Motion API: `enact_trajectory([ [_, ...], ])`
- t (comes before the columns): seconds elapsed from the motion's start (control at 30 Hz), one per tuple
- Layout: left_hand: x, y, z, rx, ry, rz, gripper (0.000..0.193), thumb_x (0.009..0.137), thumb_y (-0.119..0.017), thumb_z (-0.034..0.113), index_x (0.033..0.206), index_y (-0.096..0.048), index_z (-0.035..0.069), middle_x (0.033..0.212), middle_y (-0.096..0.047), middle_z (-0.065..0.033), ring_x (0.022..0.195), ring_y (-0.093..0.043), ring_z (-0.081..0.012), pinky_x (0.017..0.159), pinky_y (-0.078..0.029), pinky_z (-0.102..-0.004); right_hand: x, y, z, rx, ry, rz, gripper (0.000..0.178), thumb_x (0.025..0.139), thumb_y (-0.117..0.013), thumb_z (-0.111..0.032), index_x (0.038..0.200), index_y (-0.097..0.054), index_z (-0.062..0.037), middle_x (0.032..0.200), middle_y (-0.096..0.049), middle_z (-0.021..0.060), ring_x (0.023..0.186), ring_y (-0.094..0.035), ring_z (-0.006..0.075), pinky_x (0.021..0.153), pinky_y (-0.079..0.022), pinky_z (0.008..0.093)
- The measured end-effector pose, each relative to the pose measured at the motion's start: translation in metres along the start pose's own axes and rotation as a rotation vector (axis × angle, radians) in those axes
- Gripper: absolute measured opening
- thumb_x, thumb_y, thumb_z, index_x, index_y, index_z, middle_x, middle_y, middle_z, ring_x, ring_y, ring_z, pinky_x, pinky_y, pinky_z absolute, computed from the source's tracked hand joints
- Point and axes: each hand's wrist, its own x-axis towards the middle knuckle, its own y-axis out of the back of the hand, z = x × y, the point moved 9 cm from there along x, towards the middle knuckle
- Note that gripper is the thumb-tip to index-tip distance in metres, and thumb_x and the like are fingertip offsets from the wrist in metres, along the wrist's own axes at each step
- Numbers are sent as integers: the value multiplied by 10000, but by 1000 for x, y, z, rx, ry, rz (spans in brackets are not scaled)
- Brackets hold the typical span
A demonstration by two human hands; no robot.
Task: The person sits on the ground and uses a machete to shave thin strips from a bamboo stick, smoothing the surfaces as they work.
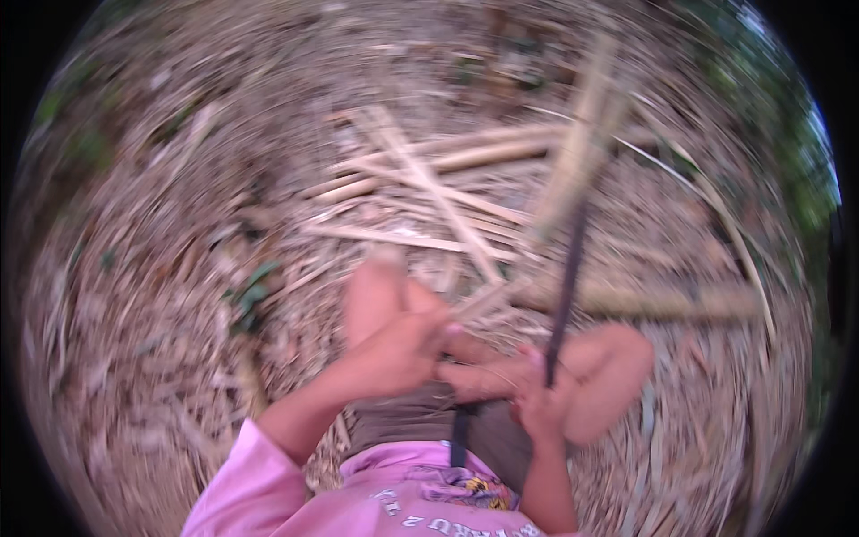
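My right hand (540, 404) is closed around the lower end of a long, dark, narrow blade-like tool (567, 286), which points up and away from me. A pale length of bamboo (577, 148), smeared by motion, is at its far end; whether the two touch, I cannot tell. In front of my lap, my left hand (413, 349) is closed, its fingers blurred. Just past those fingers lies a pale flat strip (483, 302), and blur hides whether they grip it. My bare legs are crossed beneath both hands.
Split bamboo strips (429, 183) lie crossed in a pile ahead. A thick bamboo pole (662, 301) rests on the ground at the right, near a long curved strip (734, 228). A small green plant (253, 291) grows at the left. Dry leaves and shavings cover the ground.
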Motion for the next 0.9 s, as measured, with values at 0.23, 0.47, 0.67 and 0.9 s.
enact_trajectory([
  [0.23, -57, 48, -22, 259, 404, 84, 229, 1016, -480, 224, 1041, -532, 3, 759, -619, -299, 769, -615, -500, 685, -465, -564, -14, -15, 64, 144, -249, -91, 290, 1032, -527, -262, 1087, -611, 10, 569, -435, -46, 438, -395, 36, 388, -313, 216],
  [0.47, 32, -28, -11, 233, 163, 52, 216, 1024, -463, 231, 1015, -478, 16, 712, -620, -282, 674, -608, -506, 603, -466, -574, 19, 33, 9, 17, -54, 9, 224, 1015, -536, -144, 1194, -484, -22, 670, -544, 26, 461, -450, 68, 406, -361, 216],
  [0.67, 172, -157, 73, 443, -269, -85, 255, 1033, -417, 294, 1041, -444, 41, 646, -621, -242, 611, -628, -456, 536, -483, -565, 13, 190, -49, -66, 264, 542, 132, 1022, -490, -110, 1069, -408, -18, 732, -609, 50, 523, -487, 37, 458, -380, 203],
  [0.9, 279, -304, 53, 611, -556, -230, 177, 963, -482, 179, 1057, -452, 32, 801, -662, -227, 690, -678, -389, 574, -532, -499, 36, 304, -7, -331, 12, 723, 177, 1039, -480, -200, 1006, -457, -27, 679, -602, 60, 529, -542, 110, 485, -435, 293],
])
